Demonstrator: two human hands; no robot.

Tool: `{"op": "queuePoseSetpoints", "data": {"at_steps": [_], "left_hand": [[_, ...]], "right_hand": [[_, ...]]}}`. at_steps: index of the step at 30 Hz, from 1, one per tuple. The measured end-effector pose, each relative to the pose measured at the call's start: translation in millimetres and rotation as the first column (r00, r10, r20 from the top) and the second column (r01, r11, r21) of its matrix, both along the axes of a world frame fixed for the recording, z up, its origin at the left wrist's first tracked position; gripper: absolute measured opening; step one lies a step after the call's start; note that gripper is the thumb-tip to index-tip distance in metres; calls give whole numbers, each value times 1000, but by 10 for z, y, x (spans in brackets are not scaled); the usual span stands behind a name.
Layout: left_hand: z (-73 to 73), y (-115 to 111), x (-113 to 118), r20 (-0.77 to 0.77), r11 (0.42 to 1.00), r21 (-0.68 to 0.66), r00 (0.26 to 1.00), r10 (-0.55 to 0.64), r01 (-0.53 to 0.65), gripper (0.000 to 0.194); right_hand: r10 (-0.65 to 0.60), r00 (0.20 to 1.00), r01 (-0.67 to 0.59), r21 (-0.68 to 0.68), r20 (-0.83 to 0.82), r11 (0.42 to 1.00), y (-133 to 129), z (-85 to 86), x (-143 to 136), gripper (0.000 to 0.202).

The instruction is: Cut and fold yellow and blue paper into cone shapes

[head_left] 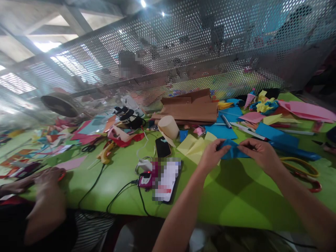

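Observation:
A folded piece of blue paper is held up between my two hands, a little above the green table. My left hand pinches its left side between thumb and fingers. On its right side, my right hand grips the edge with thumb and forefinger. Creased yellow paper lies behind and left of my left hand. Flat blue paper rests just beyond the held piece. Scissors with yellow and red handles lie beside my right forearm.
A phone, a purple power strip with cables and a black phone lie left of my arms. A glue gun sits farther left, near a co-worker's hands. Brown paper lies against the perforated metal screen.

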State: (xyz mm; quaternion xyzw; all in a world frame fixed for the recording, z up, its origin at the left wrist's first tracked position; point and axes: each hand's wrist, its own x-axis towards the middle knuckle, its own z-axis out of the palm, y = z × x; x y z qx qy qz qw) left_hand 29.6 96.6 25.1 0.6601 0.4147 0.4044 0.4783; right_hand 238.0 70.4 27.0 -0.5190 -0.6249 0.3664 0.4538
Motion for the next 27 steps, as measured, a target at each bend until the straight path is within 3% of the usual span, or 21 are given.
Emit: {"op": "queuePoseSetpoints", "data": {"at_steps": [7, 11, 17, 22, 24, 27], "left_hand": [[33, -10, -46, -119, 999, 51, 993, 8, -1, 29], [36, -54, -31, -202, 991, 106, 977, -61, 83, 26], [40, -82, -14, -179, 990, 39, 976, -126, 135, 23], [46, -94, -23, -216, 988, 76, 969, -119, 138, 21], [38, -84, -25, -185, 990, 60, 976, -112, 125, 21], [26, -49, -22, 7, 998, -58, 1000, -26, 26, 26]], "right_hand": [[14, 1000, -14, -26, -17, 1000, 4, 25, 13, 36], [72, 995, -76, -71, -68, 995, 9, -12, -13, 41], [-29, 999, 29, -23, -27, 999, -11, -4, -30, 39], [14, 998, -16, -35, -57, 999, -39, 64, -60, 39], [-12, 997, 10, -27, -77, 1000, -43, 70, -63, 37], [-97, 978, 87, -60, -185, 994, -38, 47, -44, 33]]}}
